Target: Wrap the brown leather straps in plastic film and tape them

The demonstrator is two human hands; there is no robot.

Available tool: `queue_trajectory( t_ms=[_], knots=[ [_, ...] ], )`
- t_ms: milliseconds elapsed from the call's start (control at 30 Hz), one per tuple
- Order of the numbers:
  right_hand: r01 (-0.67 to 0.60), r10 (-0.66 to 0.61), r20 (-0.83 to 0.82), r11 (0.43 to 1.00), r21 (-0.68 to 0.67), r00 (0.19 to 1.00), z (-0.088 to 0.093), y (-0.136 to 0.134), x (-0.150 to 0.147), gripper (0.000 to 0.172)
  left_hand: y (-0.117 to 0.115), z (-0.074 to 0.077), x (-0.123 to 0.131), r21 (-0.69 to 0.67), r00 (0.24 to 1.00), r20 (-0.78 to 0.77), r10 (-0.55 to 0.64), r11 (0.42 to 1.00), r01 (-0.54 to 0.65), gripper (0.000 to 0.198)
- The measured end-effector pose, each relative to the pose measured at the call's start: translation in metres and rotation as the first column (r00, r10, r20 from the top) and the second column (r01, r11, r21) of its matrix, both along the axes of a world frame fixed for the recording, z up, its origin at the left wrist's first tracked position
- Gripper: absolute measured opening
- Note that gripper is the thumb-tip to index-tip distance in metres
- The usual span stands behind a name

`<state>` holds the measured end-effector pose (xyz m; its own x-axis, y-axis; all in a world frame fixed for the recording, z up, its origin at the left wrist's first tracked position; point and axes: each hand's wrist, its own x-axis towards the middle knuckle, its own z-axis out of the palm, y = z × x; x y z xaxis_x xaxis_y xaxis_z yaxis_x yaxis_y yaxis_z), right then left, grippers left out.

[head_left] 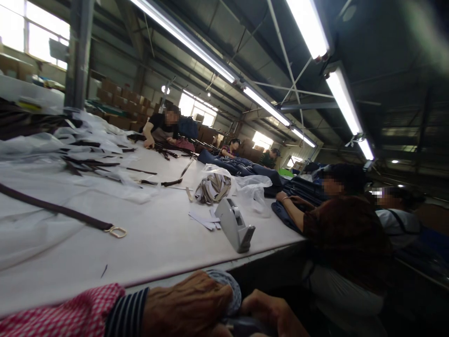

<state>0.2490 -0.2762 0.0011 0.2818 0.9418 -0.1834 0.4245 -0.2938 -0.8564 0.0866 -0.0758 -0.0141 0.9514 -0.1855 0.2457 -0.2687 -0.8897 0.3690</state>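
At the near edge of the table, my left hand (189, 302) is closed, its back turned up, with a striped cuff and a pink checked sleeve behind it. A pale blue, rounded, ridged piece (232, 286) shows just beyond its knuckles; its kind is unclear. My right hand (271, 309) is beside it, fingers bent inward and closed. Between the two hands lies something dark and smooth (245, 325), mostly hidden by the fingers and the frame's lower edge. A grey tape dispenser (233, 227) stands on the table just past my hands.
White paper slips (203, 220) and a bundle of strips (213, 188) lie behind the dispenser. A brown strap with a gold ring (117, 231) and plastic sheets (35, 220) cover the left. One co-worker (343, 229) handles dark blue fabric (286, 215) at right; others work farther back.
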Motion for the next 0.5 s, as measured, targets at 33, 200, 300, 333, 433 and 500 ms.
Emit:
queue_trajectory(
  t_ms=[33,200,300,333,433,500],
  knots=[
    [0.027,-0.027,0.054,1.0,-0.006,0.998,0.006,0.001,-0.001,0.041,0.0,0.003,-0.005,-0.053,0.999,-0.033,-0.009,0.999,0.007,0.038],
    [-0.048,-0.001,0.366,0.991,0.124,0.931,0.016,0.017,-0.008,0.024,0.008,0.014,-0.026,-0.569,0.975,-0.217,-0.048,0.818,-0.086,0.046],
    [-0.097,0.005,0.398,0.973,0.209,0.917,0.01,0.03,-0.021,0.026,0.018,0.012,-0.033,-0.8,0.924,-0.355,-0.143,0.558,-0.221,0.057],
    [-0.08,-0.017,0.371,0.966,0.245,0.928,0.006,0.035,-0.027,0.028,0.021,0.01,-0.034,-0.837,0.92,-0.363,-0.149,0.487,-0.251,0.059],
    [0.053,-0.148,0.221,0.922,0.383,0.964,-0.01,0.051,-0.048,0.04,0.029,0.003,-0.032,-0.927,0.932,-0.315,-0.18,0.267,-0.262,0.064],
    [0.183,-0.279,0.13,0.853,0.488,0.951,-0.024,0.064,-0.059,0.045,0.031,0.002,-0.029,-0.966,0.941,-0.24,-0.238,0.151,-0.208,0.071]
  ],
)
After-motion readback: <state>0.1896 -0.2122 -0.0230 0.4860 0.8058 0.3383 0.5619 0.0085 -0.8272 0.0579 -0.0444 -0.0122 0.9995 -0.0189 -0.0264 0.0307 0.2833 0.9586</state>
